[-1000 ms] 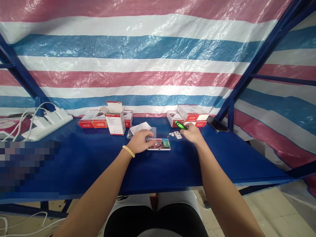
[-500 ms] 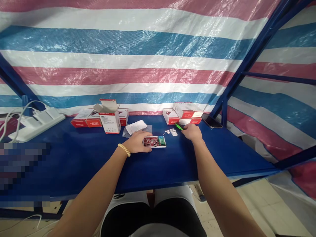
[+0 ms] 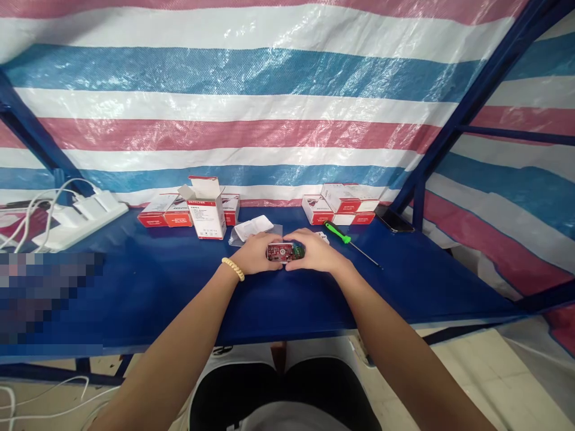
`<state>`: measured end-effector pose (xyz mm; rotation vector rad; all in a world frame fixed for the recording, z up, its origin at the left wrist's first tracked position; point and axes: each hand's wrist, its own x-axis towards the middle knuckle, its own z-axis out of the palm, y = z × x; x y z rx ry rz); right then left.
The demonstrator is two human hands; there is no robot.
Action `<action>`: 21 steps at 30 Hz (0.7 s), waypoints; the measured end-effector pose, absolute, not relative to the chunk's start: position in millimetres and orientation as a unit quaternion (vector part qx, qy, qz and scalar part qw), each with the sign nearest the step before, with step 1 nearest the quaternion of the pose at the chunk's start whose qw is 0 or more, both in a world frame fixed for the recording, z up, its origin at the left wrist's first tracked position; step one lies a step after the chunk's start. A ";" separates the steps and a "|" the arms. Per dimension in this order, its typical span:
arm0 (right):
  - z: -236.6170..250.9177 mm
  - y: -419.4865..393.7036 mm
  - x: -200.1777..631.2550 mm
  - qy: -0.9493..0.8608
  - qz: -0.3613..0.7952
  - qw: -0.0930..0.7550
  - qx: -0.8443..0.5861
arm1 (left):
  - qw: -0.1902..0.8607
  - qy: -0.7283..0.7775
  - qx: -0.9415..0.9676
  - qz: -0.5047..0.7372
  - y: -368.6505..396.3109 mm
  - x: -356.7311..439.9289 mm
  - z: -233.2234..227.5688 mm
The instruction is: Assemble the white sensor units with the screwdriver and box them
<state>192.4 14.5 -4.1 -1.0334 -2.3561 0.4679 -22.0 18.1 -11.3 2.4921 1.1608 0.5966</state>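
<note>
Between my two hands lies a small white-cased device with its red circuit board (image 3: 279,252) facing up and a green part at its right end. My left hand (image 3: 255,254) is closed around the left end, a twisted yellow band on its wrist. On the right end, my right hand (image 3: 317,252) grips with thumb below and fingers above. A green-handled screwdriver (image 3: 340,233) lies on the table to the right, its shaft pointing toward the front right. Small white parts (image 3: 322,237) are mostly hidden behind my right hand. White folded paper (image 3: 254,227) on a clear bag sits behind my left hand.
An open white-and-red box (image 3: 206,216) stands at the back, with flat red-and-white boxes (image 3: 165,211) beside it. More boxes (image 3: 341,205) are stacked at the back right, near a dark phone (image 3: 395,219). A white power strip (image 3: 83,224) is at the left on the blue table (image 3: 179,287).
My right hand has let go of the screwdriver, which now lies on the table, and has moved left onto the device. My left hand keeps its hold. The view has shifted slightly.
</note>
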 end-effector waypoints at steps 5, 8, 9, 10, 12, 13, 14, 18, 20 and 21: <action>-1.1 15.6 201.4 -0.871 0.161 0.215 -0.410 | 0.187 0.414 0.870 0.189 17.6 -22.0 -8.5; 3.3 15.4 206.7 -0.865 0.177 0.187 -0.431 | 0.191 0.423 0.865 0.189 17.3 -21.9 -8.2; 4.7 15.0 207.3 -0.862 0.181 0.182 -0.437 | 0.191 0.422 0.866 0.188 17.2 -21.8 -8.1; 6.0 14.3 207.2 -0.859 0.183 0.179 -0.443 | 0.191 0.418 0.868 0.186 17.1 -21.6 -7.8; 7.8 12.4 205.4 -0.857 0.177 0.179 -0.450 | 0.188 0.406 0.876 0.180 16.6 -21.1 -6.7; 8.3 11.3 204.1 -0.856 0.171 0.181 -0.452 | 0.189 0.398 0.880 0.176 16.3 -20.7 -6.0; 8.5 10.2 202.7 -0.856 0.164 0.183 -0.455 | 0.190 0.392 0.884 0.172 16.0 -20.4 -5.1; 7.7 8.8 200.2 -0.853 0.171 0.188 -0.455 | 0.206 0.385 0.884 0.164 15.5 -20.2 -2.4; 7.6 10.2 202.0 -0.850 0.193 0.191 -0.451 | 0.214 0.386 0.882 0.165 15.9 -21.5 -1.9; 7.8 11.2 203.6 -0.849 0.209 0.192 -0.446 | 0.218 0.388 0.880 0.168 16.4 -22.4 -1.8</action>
